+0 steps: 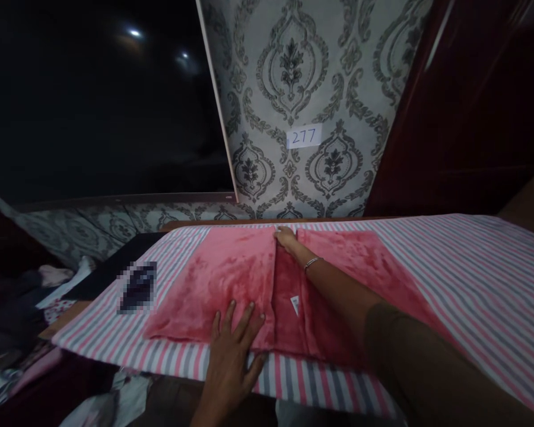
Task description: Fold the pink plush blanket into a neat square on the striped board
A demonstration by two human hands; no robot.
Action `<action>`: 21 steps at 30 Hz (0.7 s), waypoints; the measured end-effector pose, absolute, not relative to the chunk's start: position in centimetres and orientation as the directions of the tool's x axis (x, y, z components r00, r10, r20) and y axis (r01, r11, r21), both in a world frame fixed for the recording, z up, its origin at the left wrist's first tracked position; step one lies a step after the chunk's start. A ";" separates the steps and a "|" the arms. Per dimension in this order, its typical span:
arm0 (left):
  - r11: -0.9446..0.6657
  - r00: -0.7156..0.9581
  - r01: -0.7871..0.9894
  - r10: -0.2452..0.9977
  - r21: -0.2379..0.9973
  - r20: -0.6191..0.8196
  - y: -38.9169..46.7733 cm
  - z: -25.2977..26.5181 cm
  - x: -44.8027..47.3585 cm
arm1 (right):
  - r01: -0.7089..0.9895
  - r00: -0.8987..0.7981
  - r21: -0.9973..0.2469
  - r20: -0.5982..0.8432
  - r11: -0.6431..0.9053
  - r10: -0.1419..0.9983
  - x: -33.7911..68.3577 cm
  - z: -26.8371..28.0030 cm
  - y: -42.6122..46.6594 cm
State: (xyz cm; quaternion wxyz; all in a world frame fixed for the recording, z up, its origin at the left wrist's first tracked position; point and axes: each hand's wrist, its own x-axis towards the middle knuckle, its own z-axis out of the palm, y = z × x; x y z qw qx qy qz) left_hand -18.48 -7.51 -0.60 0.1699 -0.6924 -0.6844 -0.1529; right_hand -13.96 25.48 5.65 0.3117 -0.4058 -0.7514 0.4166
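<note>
A pink plush cloth (231, 267) lies across a striped cover, its left and right sides folded in toward the middle. A darker red strip shows in the gap between the two flaps, with a small white label (295, 305) on it. My left hand (232, 344) rests with fingers spread on the near edge of the left flap. Stretched across the right flap, my right arm brings my right hand (286, 236) to the far edge, where its fingers are closed on the left flap's inner corner. Part of the right flap is hidden under my forearm.
The striped cover (467, 279) drapes over a table. A blurred dark patch (137, 287) lies left of the cloth. A large black screen (102, 107) stands behind on the left. A paper marked 277 (304, 136) is on the patterned wall. Clothes (13, 320) are heaped at the lower left.
</note>
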 end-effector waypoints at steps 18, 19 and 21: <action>-0.002 -0.016 0.999 0.918 0.045 0.395 -7.9 -0.1 -17.6 | 0.447 -0.846 -0.291 0.171 0.846 0.505 -13.2 5.5 15.5; 0.001 -0.025 0.998 0.922 0.063 0.386 -7.9 0.0 -17.5 | 0.412 -0.869 -0.283 0.164 0.866 0.467 -12.8 5.1 14.5; 0.006 -0.043 0.995 0.931 0.103 0.361 -7.9 0.4 -17.3 | 0.388 -0.899 -0.270 0.098 0.881 0.426 -12.0 4.5 13.2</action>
